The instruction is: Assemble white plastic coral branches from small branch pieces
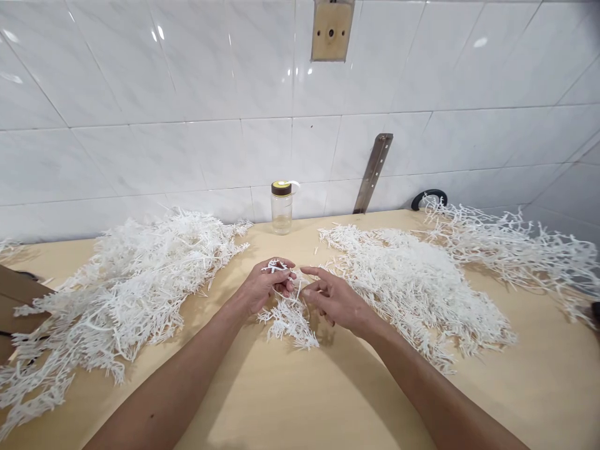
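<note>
Near the middle of the table, my left hand (269,284) is closed around a white branching piece (275,267), whose tips poke out above the fingers. Facing it from the right is my right hand (334,299), with thumb and index finger apart close to a thin white stem. Whether those fingers touch the stem is too small to tell. A small white branched cluster (291,320) spreads out just below and between both hands.
Large heaps of white branching pieces lie on the left (140,281) and right (422,281), with longer branches (520,250) far right. Behind stand a clear bottle (282,212) and a metal strip (374,172) against the tiled wall. A brown box (21,300) is at the left edge.
</note>
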A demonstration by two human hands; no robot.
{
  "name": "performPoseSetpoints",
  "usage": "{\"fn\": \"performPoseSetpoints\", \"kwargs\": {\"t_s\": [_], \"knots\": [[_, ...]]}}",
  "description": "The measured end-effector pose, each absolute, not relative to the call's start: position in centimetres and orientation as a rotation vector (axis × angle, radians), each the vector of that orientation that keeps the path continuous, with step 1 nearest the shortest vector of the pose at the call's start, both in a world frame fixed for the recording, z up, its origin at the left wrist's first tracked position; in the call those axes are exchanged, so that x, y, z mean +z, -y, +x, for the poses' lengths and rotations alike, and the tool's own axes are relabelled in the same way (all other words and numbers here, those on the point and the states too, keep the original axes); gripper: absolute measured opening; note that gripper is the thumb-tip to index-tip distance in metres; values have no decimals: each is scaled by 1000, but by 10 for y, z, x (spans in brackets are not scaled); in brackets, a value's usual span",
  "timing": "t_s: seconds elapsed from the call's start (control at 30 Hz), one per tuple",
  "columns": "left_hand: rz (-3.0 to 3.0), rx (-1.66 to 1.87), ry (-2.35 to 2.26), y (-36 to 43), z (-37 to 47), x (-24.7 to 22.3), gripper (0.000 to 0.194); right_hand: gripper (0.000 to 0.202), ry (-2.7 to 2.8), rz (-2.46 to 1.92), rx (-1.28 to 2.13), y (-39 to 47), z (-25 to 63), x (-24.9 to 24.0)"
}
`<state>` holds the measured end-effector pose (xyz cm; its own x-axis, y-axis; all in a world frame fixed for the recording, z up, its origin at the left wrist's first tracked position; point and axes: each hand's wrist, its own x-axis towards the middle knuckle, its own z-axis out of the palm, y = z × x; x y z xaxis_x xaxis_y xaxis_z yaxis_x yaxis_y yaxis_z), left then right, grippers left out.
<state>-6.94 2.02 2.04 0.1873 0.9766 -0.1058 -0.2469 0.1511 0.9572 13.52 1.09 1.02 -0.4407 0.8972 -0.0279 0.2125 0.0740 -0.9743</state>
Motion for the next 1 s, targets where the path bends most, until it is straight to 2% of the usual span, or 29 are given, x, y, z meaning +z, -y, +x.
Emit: {"fn": "performPoseSetpoints", "kwargs": {"t_s": [0.17,0.33,0.4,0.53,0.6,0.73,0.9,1.0], "knots": [[927,1108,-959,-25,-75,18,31,37,1588,-1170,1354,-23,150,13],[890,1140,-964,-29,-83,19,25,32,1670,-1119,1663,-30,156,3],[877,1147,-966,-30,-85,19,26,26,1655,-1187,1469,-35,158,-2],[884,1120,-952,-29,-84,17,27,30,1596,-1303,686,-44,162,-9],[888,1102,-947,-29,-83,16,27,31,1568,-1277,525,-44,159,-10],[879,1076,-960,-26,-78,19,26,32,1603,-1188,657,-30,144,-4],[934,1043,-909,-20,-68,23,27,40,1976,-936,847,-9,128,9],[927,1069,-896,-17,-62,23,28,29,2102,-952,894,-5,126,12]]}}
